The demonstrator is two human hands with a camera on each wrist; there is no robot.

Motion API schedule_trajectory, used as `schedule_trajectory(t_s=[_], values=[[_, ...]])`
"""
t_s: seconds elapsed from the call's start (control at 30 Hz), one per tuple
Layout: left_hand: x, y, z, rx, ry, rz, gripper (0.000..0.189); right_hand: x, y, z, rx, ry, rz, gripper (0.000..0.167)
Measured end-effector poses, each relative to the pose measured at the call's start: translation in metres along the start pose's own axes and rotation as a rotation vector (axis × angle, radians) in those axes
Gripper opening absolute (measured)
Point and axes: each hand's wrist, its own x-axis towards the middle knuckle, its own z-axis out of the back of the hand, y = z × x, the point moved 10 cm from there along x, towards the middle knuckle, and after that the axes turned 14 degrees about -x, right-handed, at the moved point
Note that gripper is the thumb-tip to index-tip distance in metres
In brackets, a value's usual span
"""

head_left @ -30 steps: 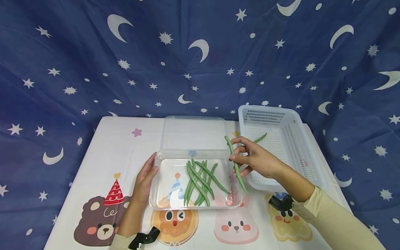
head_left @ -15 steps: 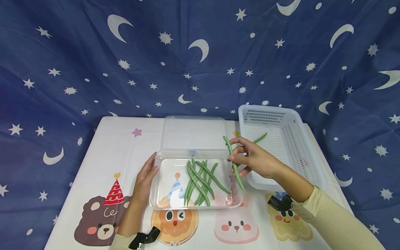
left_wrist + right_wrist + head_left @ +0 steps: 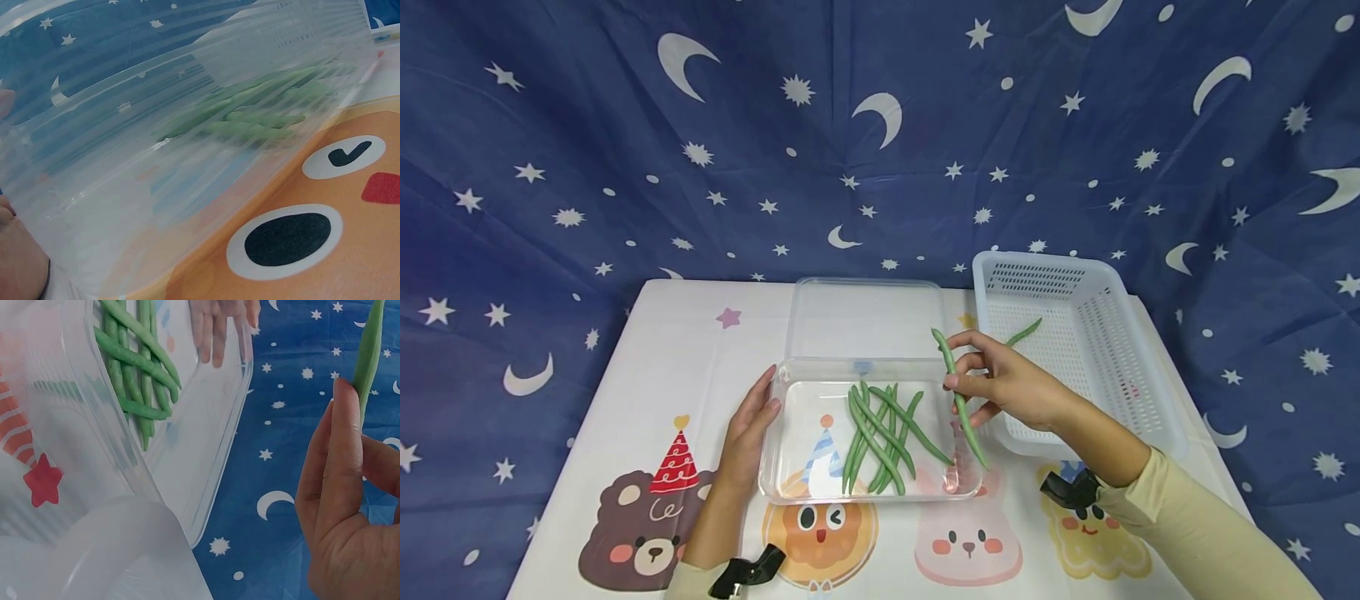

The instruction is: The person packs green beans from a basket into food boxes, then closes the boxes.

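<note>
In the head view my right hand [image 3: 1011, 383] pinches a green bean [image 3: 958, 392] between thumb and fingers, above the right end of a clear plastic container [image 3: 790, 483]. The bean slants, its upper end rising past the fingers. Several more green beans [image 3: 880, 437] lie crossed inside the container, right of its middle. My left hand [image 3: 748, 433] rests against the container's left side, thumb at the rim; through the clear wall in the right wrist view, that hand's fingers [image 3: 212, 331] look straight. The left wrist view shows the container's ribbed wall [image 3: 112, 175] close up.
A pale perforated basket [image 3: 1135, 358] stands at the right, with one green bean [image 3: 1025, 331] partly hidden behind my right hand. A clear lid [image 3: 865, 317] lies behind the container. The table has a cartoon cloth [image 3: 700, 333]; a blue star curtain [image 3: 737, 150] hangs at its back.
My right hand has shifted slightly left toward the container, carrying the green bean. The left hand and the container have stayed in place.
</note>
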Motion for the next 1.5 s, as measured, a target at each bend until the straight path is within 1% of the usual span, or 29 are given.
schedule_trajectory(t_s=[0.17, 0.33, 0.5, 0.63, 0.87, 1.03, 1.23, 1.37, 1.5], values=[[0.0, -0.001, 0.0, 0.001, -0.003, -0.003, 0.055, 0.001, 0.0, -0.001, 0.006, 0.002, -0.006, 0.058], [-0.001, -0.001, 0.001, 0.011, -0.012, 0.0, 0.056, 0.0, -0.002, -0.005, 0.003, 0.021, -0.007, 0.058], [-0.001, 0.0, 0.001, 0.023, -0.024, 0.002, 0.056, -0.001, 0.001, -0.009, 0.027, 0.048, 0.018, 0.052], [0.0, 0.0, 0.0, 0.019, -0.017, -0.002, 0.056, -0.001, 0.004, -0.012, 0.05, 0.076, 0.048, 0.047], [0.0, -0.001, 0.001, 0.017, -0.025, 0.004, 0.056, -0.001, 0.003, -0.007, 0.046, 0.064, 0.049, 0.044], [-0.001, 0.0, 0.0, 0.016, -0.02, 0.008, 0.056, 0.0, 0.002, 0.003, 0.029, 0.024, 0.039, 0.042], [0.0, 0.0, -0.001, 0.013, -0.014, 0.001, 0.056, 0.0, 0.007, 0.018, 0.037, -0.023, 0.026, 0.046], [0.0, -0.001, -0.001, 0.006, -0.01, -0.001, 0.057, 0.002, 0.005, 0.035, 0.05, -0.063, 0.016, 0.051], [0.0, -0.001, -0.001, -0.002, -0.011, -0.002, 0.056, 0.004, -0.003, 0.059, 0.053, -0.116, 0.006, 0.05]])
